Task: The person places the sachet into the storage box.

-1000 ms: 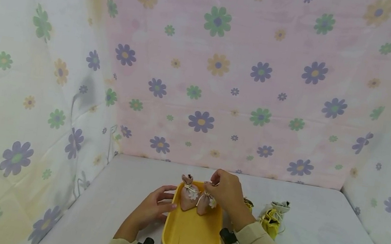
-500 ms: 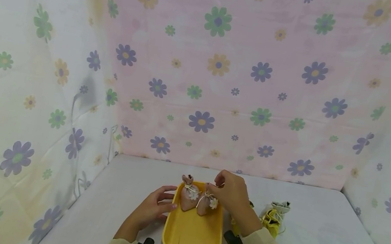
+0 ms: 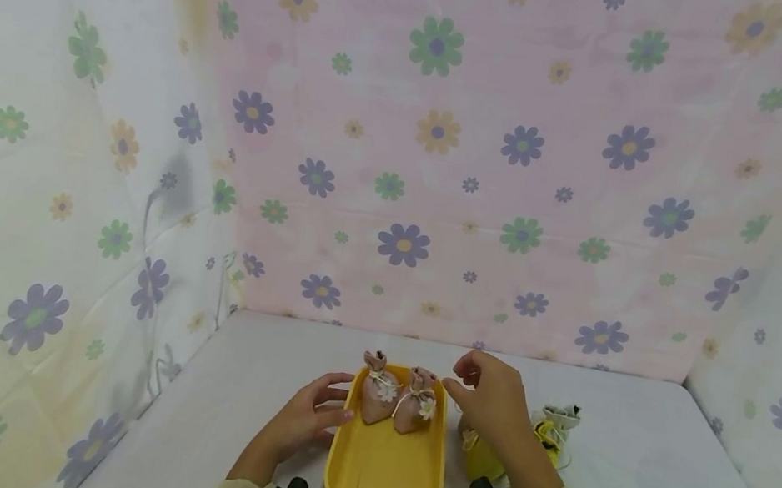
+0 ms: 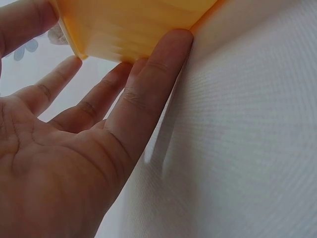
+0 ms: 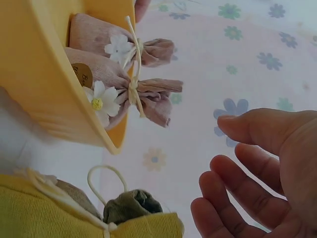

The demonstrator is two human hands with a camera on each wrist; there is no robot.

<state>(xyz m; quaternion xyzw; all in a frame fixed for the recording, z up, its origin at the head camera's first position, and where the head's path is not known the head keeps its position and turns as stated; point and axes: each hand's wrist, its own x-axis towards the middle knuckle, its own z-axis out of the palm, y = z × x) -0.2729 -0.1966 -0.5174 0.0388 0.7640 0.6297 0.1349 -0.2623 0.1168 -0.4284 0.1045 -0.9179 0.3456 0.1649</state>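
Observation:
Two pinkish-brown drawstring pouches lean side by side at the far end of a yellow tray (image 3: pixel 383 479). Each pouch, the left one (image 3: pixel 378 401) and the right one (image 3: pixel 413 410), is tied with cream cord and bears a white fabric flower. My left hand (image 3: pixel 306 417) touches the tray's left side with spread, relaxed fingers; the left wrist view has the thumb and fingertips against the tray's wall. Just off the tray's far right corner, my right hand (image 3: pixel 492 402) holds nothing, its fingers loosely bent and apart from the right pouch.
Right of the tray stands a yellow drawstring pouch (image 3: pixel 480 457), partly behind my right hand; a dark grey-green pouch top (image 5: pixel 133 204) shows beside it. Farther right are a whitish pouch (image 3: pixel 562 417) and another yellow one (image 3: pixel 548 436). Flowered cloth (image 3: pixel 480 207) walls the table.
My right hand has let go of the right pouch's top and moved right, away from the tray. The pouch stays leaning in the tray. My left hand has not moved.

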